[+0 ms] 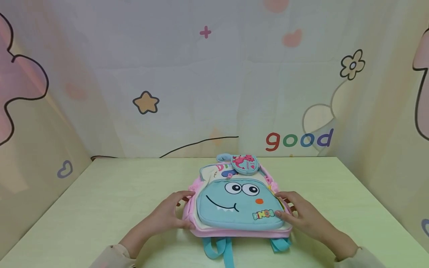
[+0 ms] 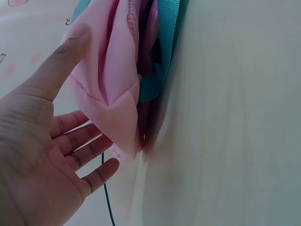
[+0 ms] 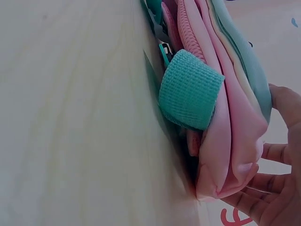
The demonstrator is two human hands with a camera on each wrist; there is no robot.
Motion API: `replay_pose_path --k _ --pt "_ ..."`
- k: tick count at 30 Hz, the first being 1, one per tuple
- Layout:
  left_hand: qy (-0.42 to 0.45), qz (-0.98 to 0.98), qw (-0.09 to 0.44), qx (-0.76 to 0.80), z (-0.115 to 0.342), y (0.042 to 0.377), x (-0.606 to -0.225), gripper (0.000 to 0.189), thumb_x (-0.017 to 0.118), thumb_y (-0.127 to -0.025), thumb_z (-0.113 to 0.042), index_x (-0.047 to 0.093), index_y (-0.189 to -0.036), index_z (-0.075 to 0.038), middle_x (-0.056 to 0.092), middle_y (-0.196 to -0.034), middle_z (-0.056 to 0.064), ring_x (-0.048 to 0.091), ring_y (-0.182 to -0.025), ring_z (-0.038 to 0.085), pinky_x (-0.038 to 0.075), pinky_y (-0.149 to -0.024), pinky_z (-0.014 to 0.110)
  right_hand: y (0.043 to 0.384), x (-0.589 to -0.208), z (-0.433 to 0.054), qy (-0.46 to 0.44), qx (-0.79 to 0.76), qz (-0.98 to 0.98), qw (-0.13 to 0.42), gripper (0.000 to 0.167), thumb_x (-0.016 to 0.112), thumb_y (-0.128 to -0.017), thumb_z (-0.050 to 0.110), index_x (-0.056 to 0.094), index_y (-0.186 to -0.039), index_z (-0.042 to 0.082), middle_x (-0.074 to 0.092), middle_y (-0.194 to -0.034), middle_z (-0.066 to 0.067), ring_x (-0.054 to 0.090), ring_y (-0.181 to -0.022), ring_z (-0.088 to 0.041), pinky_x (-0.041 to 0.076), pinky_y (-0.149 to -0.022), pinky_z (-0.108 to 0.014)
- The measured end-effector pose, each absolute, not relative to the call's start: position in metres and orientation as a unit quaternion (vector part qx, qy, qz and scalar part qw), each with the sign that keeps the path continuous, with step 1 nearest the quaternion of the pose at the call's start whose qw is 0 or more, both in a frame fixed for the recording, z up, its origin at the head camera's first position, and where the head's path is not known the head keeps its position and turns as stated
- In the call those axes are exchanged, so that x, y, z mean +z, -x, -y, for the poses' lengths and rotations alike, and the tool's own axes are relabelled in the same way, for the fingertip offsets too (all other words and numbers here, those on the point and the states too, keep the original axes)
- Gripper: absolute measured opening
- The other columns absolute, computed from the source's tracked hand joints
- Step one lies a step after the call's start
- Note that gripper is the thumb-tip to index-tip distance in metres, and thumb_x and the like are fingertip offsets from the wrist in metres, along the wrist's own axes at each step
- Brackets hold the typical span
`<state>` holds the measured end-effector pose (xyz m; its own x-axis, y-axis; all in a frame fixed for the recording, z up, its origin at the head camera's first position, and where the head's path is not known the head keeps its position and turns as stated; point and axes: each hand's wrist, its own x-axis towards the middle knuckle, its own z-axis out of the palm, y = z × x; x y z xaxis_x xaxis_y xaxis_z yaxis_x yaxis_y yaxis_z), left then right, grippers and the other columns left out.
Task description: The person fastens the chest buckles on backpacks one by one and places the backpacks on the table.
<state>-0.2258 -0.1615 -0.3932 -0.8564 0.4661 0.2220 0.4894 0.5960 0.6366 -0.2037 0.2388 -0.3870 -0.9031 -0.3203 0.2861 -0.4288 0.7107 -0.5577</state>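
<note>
A small child's backpack (image 1: 239,204) lies on its back with its light blue cartoon-face front upward and its pink sides showing. My left hand (image 1: 169,213) holds its left side, the thumb by the lower corner and the fingers farther up. In the left wrist view the left thumb (image 2: 70,47) lies against the pink side (image 2: 113,89), with the fingers lower along it. My right hand (image 1: 303,216) holds the opposite side, thumb on the front panel near the colourful lettering. Its fingers (image 3: 263,183) reach round the pink edge in the right wrist view.
Teal straps (image 1: 228,249) stick out from the bag's near edge onto the pale table (image 1: 100,208). A small round pouch (image 1: 245,164) sits at the bag's top. Behind the table hangs a printed cloth backdrop (image 1: 187,93), with more cloth at both sides.
</note>
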Motion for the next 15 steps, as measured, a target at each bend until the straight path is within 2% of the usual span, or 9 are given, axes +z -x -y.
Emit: replay_pose_path --k 5,15 --pt "0.257 0.887 0.002 -0.384 0.161 0.225 -0.388 0.086 0.087 -0.067 -0.034 0.047 -0.138 -0.006 0.054 -0.133 0.009 0.053 -0.113 0.025 0.050 -0.092 0.035 0.205 -0.390 -0.238 -0.203 0.333 0.917 0.082 0.050 0.066 -0.090 0.031 0.053 -0.131 0.006 0.059 -0.124 -0.010 0.057 -0.102 -0.017 0.053 -0.079 -0.021" --pt "0.241 0.880 -0.016 -0.409 0.161 0.224 -0.374 0.086 0.086 -0.069 -0.029 0.045 -0.140 -0.006 0.054 -0.130 0.011 0.054 -0.113 0.028 0.051 -0.094 0.048 0.206 -0.392 -0.236 -0.183 0.361 0.912 0.062 0.050 0.064 -0.091 0.032 0.051 -0.131 0.005 0.057 -0.126 -0.013 0.057 -0.106 -0.026 0.053 -0.081 -0.020"
